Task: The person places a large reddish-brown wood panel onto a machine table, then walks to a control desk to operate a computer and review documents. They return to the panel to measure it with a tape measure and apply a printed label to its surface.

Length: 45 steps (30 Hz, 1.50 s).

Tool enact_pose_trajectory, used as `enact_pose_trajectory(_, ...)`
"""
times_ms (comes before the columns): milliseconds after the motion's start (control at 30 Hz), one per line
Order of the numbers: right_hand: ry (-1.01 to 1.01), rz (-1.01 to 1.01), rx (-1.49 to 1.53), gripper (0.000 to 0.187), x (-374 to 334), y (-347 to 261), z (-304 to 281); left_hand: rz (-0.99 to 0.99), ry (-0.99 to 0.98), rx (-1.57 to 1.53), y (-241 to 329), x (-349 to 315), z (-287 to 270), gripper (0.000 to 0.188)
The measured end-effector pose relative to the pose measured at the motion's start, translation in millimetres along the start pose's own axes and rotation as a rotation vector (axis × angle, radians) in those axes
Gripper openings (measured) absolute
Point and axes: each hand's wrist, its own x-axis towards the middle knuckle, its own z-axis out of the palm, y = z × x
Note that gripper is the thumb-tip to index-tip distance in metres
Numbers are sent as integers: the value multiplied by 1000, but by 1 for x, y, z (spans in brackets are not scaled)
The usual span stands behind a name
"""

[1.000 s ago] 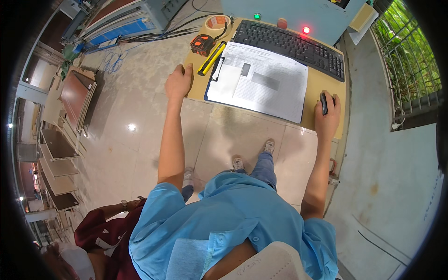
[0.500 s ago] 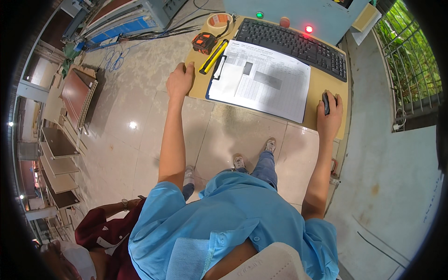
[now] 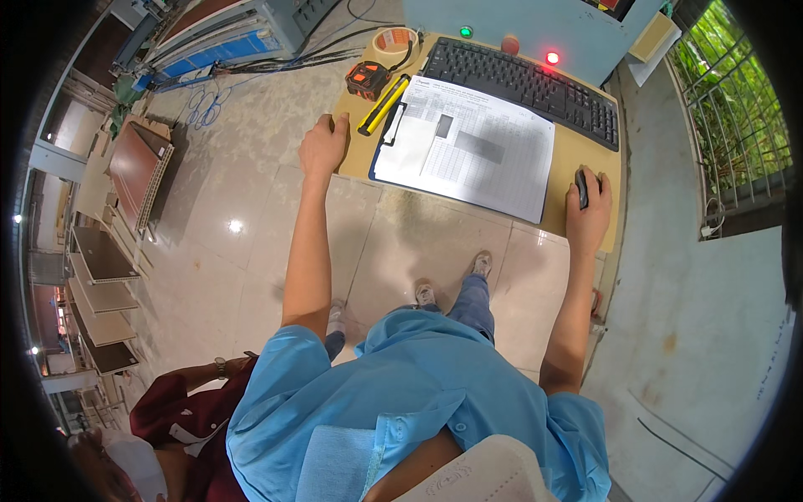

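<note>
My right hand (image 3: 589, 215) rests over a black computer mouse (image 3: 582, 189) at the right end of the tan tabletop (image 3: 562, 222). At the tabletop's left edge is my left hand (image 3: 323, 151), its fingers curled down and its thumb along the edge; the fingertips are hidden. Between the hands lies a dark blue clipboard (image 3: 377, 171) with printed sheets (image 3: 502, 167) under its clip. Beyond the sheets stretches a black keyboard (image 3: 523, 88). A yellow and black utility knife (image 3: 384, 105) lies left of the clipboard, near an orange and black tape measure (image 3: 366, 79).
A roll of tape (image 3: 395, 43) sits at the far left corner. Behind the keyboard, a blue-grey panel bears a green light (image 3: 466, 32) and a red light (image 3: 552, 58). Another person in a dark red shirt (image 3: 171, 403) is close on my left. A barred window (image 3: 736, 109) is at right.
The view has shifted very slightly. Both hands keep their places, the right on the mouse and the left at the tabletop's edge.
</note>
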Motion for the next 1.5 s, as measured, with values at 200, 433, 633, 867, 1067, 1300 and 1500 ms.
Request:
enact_pose_trajectory(200,-5,-46,28,43,0,4,1,55,1,-34,-4,1,2,56)
enact_pose_trajectory(433,3,-13,92,44,0,-1,1,5,43,-51,1,-3,0,55)
enact_pose_trajectory(633,-40,-17,60,45,-1,-4,-4,-15,34,-102,1,-5,1,53)
enact_pose_trajectory(867,-36,4,64,45,-1,-6,-3,-26,22,-100,2,-6,-1,53)
enact_pose_trajectory(1067,-52,16,58,46,-1,-6,-4,-10,34,-107,0,-5,2,53)
enact_pose_trajectory(1300,-14,-7,91,50,1,-7,-4,25,40,-83,-1,-3,3,53)
enact_pose_trajectory(1500,91,-208,96,44,45,-22,-14,18,17,-41,-1,-3,2,52)
